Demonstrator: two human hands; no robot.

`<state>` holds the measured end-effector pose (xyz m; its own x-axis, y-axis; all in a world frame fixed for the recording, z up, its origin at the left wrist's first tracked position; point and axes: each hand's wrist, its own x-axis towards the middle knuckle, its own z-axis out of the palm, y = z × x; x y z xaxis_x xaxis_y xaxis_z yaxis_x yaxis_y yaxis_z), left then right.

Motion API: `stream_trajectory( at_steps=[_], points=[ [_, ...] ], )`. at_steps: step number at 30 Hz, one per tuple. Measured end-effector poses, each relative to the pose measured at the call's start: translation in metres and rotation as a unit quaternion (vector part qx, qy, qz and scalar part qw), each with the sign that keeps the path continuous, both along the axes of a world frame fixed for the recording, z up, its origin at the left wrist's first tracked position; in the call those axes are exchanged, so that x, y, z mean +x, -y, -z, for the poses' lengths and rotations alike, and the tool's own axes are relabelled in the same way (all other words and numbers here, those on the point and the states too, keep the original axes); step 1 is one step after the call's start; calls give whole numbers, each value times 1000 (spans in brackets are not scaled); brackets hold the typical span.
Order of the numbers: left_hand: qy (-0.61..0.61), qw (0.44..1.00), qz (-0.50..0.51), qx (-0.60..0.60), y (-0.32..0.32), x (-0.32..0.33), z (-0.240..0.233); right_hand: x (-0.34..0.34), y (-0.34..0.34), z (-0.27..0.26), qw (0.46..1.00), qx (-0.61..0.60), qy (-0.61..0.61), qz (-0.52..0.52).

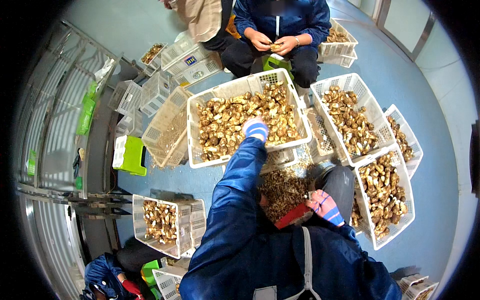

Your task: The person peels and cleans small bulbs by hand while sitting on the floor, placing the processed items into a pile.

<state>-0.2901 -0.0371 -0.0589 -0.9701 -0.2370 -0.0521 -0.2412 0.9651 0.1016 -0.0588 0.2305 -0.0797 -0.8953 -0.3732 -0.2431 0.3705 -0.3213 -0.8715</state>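
My left hand, in a blue-and-pink striped fingerless glove, reaches into a large white plastic crate. Its fingertips are blurred among brown-capped mushrooms, so their grip cannot be made out. Close to my right knee, my right hand wears a matching glove. Its fingers are curled around a small pale object, too small to identify. A red item lies just below that hand, partly hidden. Between my legs is a heap of brown trimmings.
Mushroom-filled crates stand at my right and at my left. A co-worker sits opposite, handling a mushroom; another person is at lower left. A green-and-white stool and metal racks stand leftward.
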Motion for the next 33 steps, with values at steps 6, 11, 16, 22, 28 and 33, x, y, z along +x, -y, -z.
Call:
stream_trajectory(
  at_steps=[6, 11, 16, 22, 28, 33],
  points=[
    [161, 985, -57, 30, 55, -12, 49, -2, 1, 23, 983, 121, -126, -63],
    [153, 985, -63, 41, 46, -25, 36, -1, 1, 23, 989, 47, -114, -79],
    [15, 732, -102, 674, 72, 29, 43, -5, 16, -10, 999, 41, -18, -30],
    [95, 283, 126, 946, 36, 150, 15, -48, 50, -71, 995, 66, -12, 76],
    [66, 307, 79, 946, -10, 208, -9, -61, 83, -119, 890, 253, -378, 28],
    [101, 340, 55, 933, -9, 224, -1, -47, 85, -127, 967, 205, -149, 13]
  ],
)
